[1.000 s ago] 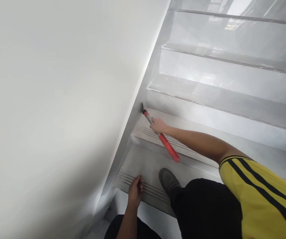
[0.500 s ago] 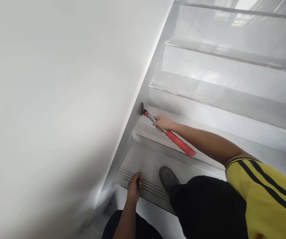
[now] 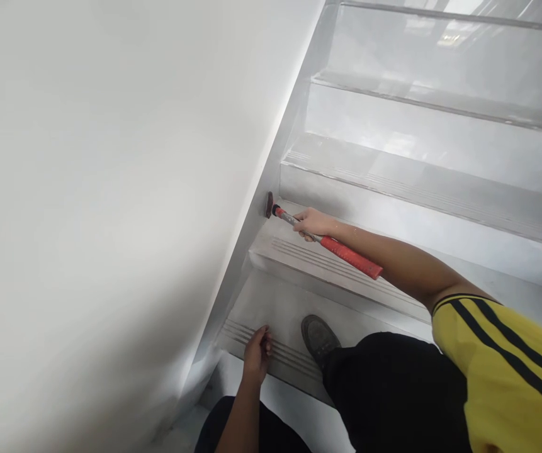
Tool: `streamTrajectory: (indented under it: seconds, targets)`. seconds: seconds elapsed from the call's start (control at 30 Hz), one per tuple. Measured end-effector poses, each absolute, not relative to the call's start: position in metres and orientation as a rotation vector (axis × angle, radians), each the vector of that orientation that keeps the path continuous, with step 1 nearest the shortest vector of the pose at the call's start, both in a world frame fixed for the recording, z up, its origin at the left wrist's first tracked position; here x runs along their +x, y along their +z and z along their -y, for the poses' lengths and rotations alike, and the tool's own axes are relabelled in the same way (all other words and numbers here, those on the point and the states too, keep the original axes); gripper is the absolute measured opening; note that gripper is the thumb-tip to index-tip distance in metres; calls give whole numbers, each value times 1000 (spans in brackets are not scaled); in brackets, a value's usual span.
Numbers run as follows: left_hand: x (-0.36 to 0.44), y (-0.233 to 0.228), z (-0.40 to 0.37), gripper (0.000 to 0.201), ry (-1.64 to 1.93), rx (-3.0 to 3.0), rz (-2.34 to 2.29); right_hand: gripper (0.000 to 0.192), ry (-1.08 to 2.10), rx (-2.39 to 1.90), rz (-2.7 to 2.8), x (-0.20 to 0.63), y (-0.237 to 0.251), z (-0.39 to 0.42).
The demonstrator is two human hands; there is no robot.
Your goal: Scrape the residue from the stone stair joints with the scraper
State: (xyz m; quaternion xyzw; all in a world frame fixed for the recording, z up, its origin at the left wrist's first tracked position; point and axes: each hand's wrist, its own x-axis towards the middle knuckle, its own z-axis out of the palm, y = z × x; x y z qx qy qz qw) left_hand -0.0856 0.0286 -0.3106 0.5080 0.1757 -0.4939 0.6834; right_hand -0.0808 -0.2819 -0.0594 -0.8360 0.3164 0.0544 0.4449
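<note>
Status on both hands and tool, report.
Right hand grips red-handled tool by shaft, head at skirting. Left hand curled near lower step. Shoe on that step, apart from tool.

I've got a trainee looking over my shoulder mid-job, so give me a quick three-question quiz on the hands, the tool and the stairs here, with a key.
1. Multiple choice: where does the right hand grip the red-handled tool?
A) the far end of its red handle
B) the bare shaft
C) its dark head

2. True or false: the left hand is apart from the red-handled tool.

3. Fill in: compared with the step under the right hand, the dark shoe stands ____ (higher/lower).

Key:
1. B
2. True
3. lower
</note>
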Motion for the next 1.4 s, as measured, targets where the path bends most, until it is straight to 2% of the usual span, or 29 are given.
streamTrajectory:
  seconds: [0.47, 0.67, 0.83, 1.4]
  targets:
    - [-85, -307, -29, 41, -1107, 1134, -392, 10, 144, -2100, -842, -76, -50, 282]
    - [-85, -306, -28, 39, -1101, 1131, -402, 7, 304, -2209, -809, -80, -50, 276]
    - [-85, -306, -26, 39, -1105, 1116, -391, 8, 178, -2195, -847, -76, -50, 282]
    - [-85, -305, -29, 46, -1101, 1126, -382, 9, 210, -2122, -839, -78, -43, 282]
